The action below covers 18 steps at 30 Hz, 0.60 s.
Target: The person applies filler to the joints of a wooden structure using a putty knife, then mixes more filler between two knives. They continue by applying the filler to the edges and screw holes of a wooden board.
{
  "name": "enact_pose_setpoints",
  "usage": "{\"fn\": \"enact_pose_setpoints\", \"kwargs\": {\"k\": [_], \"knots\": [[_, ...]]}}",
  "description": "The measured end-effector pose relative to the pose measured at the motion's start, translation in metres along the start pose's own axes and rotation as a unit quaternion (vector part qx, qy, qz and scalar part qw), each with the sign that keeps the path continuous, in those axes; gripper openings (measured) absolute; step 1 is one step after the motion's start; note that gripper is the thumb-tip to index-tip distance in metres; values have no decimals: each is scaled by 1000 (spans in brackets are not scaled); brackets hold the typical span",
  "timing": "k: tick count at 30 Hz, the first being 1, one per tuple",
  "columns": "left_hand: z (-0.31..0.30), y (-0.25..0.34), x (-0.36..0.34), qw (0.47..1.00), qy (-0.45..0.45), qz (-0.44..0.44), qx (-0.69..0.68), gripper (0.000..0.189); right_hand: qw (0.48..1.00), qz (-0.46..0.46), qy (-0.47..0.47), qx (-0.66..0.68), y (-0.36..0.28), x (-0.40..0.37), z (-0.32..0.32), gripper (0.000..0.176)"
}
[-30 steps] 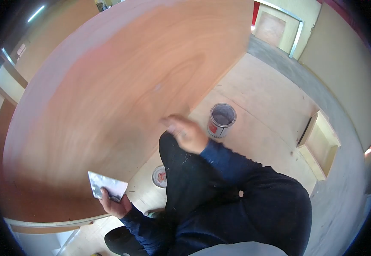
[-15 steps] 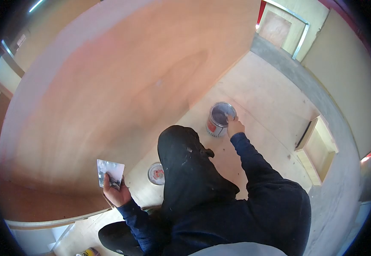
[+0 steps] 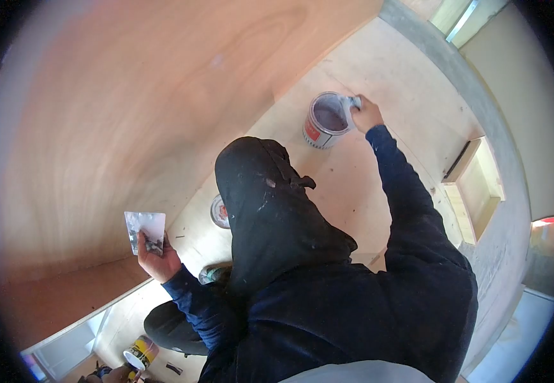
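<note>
A thin, square metal scraper plate (image 3: 147,225), smeared with dark marks, stands up from my left hand (image 3: 161,262), with the thumb across its face. Farther forward, my right hand (image 3: 367,115) is closed on a putty knife (image 3: 351,102), its blade pale with paste and partly hidden at the rim of an open tin. This tin (image 3: 318,134) has a red and white label and greyish paste inside, and it stands slightly tilted in view on the wooden floor. A round lid (image 3: 219,212) with red smears lies beside my knee, partly covered by it.
A large curved plywood panel (image 3: 130,127) rises on the left. An open wooden box frame (image 3: 474,188) sits at the right near a grey strip (image 3: 513,140). At lower left is a yellow-labelled tin (image 3: 141,353). My bent knee (image 3: 251,166) fills the centre.
My right hand has come up out of the tin's mouth to its right rim, bringing the putty knife into sight. The view has tilted down; my left hand still holds the scraper plate.
</note>
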<state>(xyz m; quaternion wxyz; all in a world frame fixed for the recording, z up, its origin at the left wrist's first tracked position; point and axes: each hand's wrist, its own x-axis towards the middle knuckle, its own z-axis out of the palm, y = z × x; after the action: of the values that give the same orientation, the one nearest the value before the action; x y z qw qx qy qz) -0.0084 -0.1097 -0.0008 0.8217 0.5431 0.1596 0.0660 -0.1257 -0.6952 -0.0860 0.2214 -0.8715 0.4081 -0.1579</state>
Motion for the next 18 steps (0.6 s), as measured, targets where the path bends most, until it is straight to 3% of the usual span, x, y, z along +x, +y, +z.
{"fn": "enact_pose_setpoints", "kwargs": {"k": [3,5,6,8,9,12,14,18], "knots": [[-9,1,1,1000,17,3,7,23,999,-38,-34,4,-21,22,-4,40],[-18,-3,6,1000,12,20,9,24,987,-59,-144,-23,-28,35,8,44],[-20,-3,6,1000,15,20,11,24,987,-60,-149,-23,-30,41,17,44],[-22,0,4,999,46,17,-13,24,932,-47,-300,-200,-33,49,34,47],[-30,5,1,998,50,20,-12,24,934,-90,-287,-190,-31,48,41,46],[-43,2,7,998,23,-16,-61,26,906,-94,-336,-241,-9,61,76,45],[-43,0,7,999,27,28,14,27,894,-100,-349,-264,-2,63,97,42],[-19,8,0,997,57,17,51,29,886,-66,-354,-294,-5,62,116,42]]}}
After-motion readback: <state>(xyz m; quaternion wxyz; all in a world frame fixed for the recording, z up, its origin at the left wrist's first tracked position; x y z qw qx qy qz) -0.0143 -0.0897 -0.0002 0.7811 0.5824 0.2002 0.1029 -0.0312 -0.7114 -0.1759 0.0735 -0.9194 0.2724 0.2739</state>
